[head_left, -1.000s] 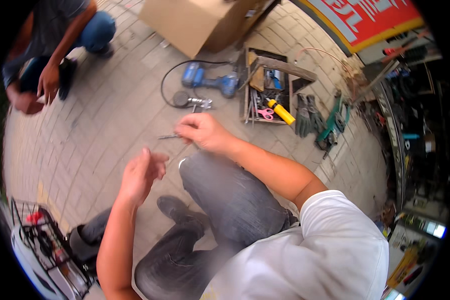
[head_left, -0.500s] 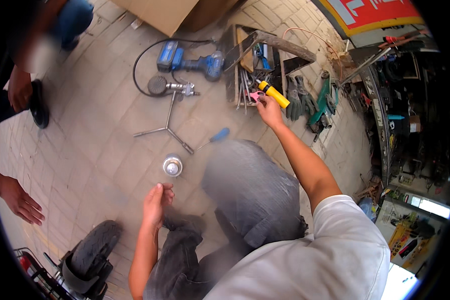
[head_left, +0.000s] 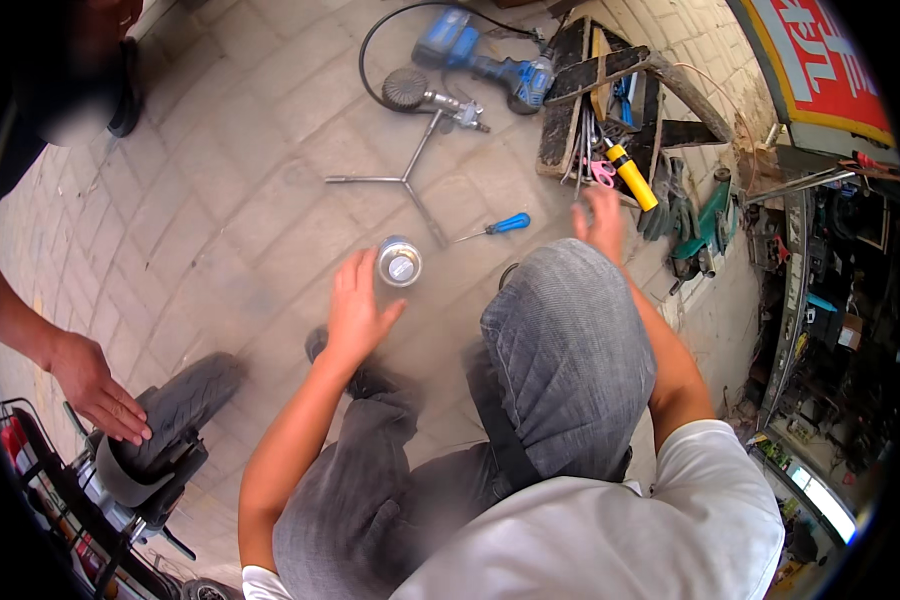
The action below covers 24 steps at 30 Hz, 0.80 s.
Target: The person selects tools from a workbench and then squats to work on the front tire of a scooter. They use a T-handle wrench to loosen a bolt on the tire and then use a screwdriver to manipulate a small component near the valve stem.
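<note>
My left hand is open beside a small round metal can on the paving, its fingertips close to the can's left side. Whether they touch the can I cannot tell. Beyond my raised knee, my right hand is slightly blurred, fingers apart, with nothing visible in it. Just past its fingertips, pink-handled scissors stand in a worn wooden tool carrier. A yellow cylindrical tool leans there too. A blue-handled screwdriver lies between my hands, near a Y-shaped socket wrench.
A blue cordless impact wrench and an air gauge with hose lie at the back. Gloves and a green power tool are at the right. Another person's hand is over a motorbike tyre at the left.
My right hand has come away from the pink-handled scissors, back toward my knee. My left hand has moved forward to the can, fingers spreading. The other person's hand has reached the tyre. The view has shifted.
</note>
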### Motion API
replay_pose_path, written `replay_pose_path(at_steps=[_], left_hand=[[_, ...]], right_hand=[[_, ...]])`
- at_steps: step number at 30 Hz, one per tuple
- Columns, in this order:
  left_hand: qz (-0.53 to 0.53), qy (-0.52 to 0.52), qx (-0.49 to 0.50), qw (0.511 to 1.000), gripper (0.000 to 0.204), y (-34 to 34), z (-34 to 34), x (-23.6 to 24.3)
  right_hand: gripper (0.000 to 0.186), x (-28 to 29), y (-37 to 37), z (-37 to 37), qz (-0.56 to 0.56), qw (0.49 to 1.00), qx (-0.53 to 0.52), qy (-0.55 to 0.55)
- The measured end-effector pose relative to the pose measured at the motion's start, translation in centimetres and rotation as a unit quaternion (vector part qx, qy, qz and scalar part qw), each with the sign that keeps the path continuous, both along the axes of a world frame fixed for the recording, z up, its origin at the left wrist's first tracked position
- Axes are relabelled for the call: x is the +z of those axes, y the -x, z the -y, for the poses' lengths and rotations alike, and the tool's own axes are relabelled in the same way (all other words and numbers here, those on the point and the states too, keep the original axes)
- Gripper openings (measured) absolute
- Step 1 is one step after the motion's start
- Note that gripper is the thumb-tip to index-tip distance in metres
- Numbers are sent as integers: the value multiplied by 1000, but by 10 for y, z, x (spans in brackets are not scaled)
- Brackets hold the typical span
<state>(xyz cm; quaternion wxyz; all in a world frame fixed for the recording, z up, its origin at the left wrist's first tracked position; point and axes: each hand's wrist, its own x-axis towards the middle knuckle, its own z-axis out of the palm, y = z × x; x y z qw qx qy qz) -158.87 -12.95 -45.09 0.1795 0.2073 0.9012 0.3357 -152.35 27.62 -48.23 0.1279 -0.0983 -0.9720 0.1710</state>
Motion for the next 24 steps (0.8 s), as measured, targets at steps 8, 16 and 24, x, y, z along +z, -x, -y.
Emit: replay_pose_path(at_steps=[8, 16, 24], left_hand=[[-34, -14, -106, 994, 76, 17, -23, -20], [-18, -22, -52, 998, 67, 20, -7, -18], [-63, -107, 154, 980, 69, 30, 55, -13]], right_hand=[[35, -8, -2, 42, 196, 966, 158, 55], [26, -39, 31, 57, 329, 920, 206, -63], [31, 33, 130, 76, 440, 832, 306, 140]])
